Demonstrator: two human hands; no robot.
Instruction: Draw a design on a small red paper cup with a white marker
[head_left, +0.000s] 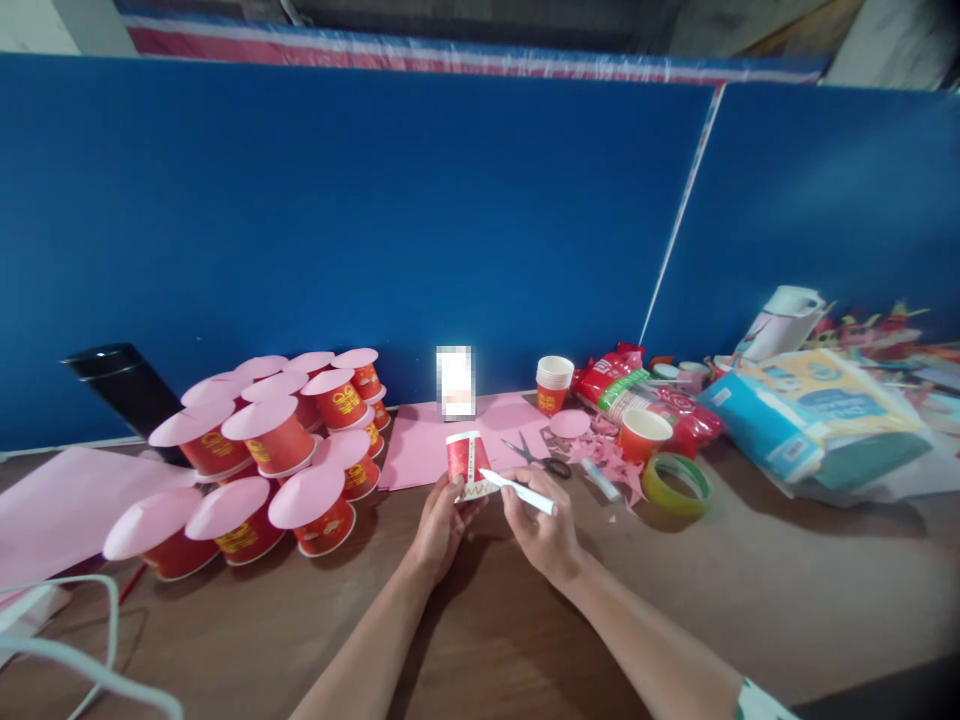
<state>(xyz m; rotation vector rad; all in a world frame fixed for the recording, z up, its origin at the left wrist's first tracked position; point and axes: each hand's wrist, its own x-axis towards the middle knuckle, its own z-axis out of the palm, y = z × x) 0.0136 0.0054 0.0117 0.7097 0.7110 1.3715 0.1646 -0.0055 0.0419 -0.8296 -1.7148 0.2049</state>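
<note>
My left hand [441, 527] is closed around an upside-down red paper cup [466, 460], holding it near its white rim just above the brown table [480, 620]. My right hand [541, 527] grips a white pen [519, 491] whose tip touches the cup's lower edge, where a zigzag line shows. Behind the cup lies a pink paper sheet [435, 450]. A pair of scissors [538, 457] rests just right of the cup.
A pile of red cups topped with pink paper discs [262, 450] fills the left. A stack of cups [553, 382], an open red cup [643, 432], a green tape roll [677, 484], pink scraps, snack bags and packages lie to the right. A blue partition stands behind.
</note>
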